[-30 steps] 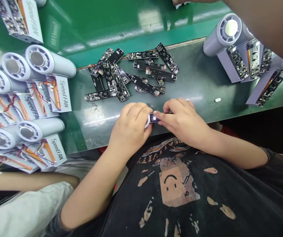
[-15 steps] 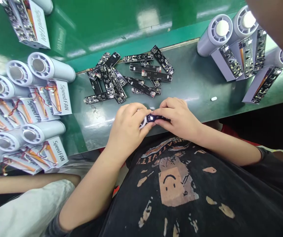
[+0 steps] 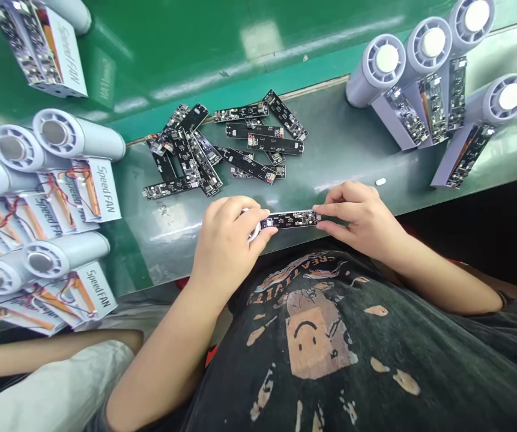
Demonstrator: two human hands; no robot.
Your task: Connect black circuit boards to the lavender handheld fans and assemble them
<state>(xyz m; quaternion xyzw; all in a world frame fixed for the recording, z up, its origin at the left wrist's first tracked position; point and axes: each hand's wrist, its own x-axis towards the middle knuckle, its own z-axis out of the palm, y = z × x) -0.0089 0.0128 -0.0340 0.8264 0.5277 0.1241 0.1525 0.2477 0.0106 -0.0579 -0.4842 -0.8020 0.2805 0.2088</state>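
Observation:
In front of my body, a long black circuit board point(image 3: 290, 219) lies across between my hands, with a small lit white spot near its left end. My left hand point(image 3: 227, 237) is closed around a fan housing point(image 3: 254, 231); only a pale curved rim of it shows, and its thumb and forefinger press at the board's left end. The thumb and fingertips of my right hand point(image 3: 358, 213) pinch the board's right end, by a small metal connector. Just beyond my hands lies a loose pile of similar circuit boards point(image 3: 247, 163).
Several grey fan units point(image 3: 80, 135) with orange strips and wires stand at the left. More fan units with boards point(image 3: 382, 66) stand at the right. A small white piece point(image 3: 380, 182) lies on the dark mat point(image 3: 330, 156). Another person's forearm point(image 3: 55, 349) is at lower left.
My right hand has slid right, from the middle of the circuit board to its far end, uncovering most of it. My left hand stays at the other end. The camera view has shifted slightly.

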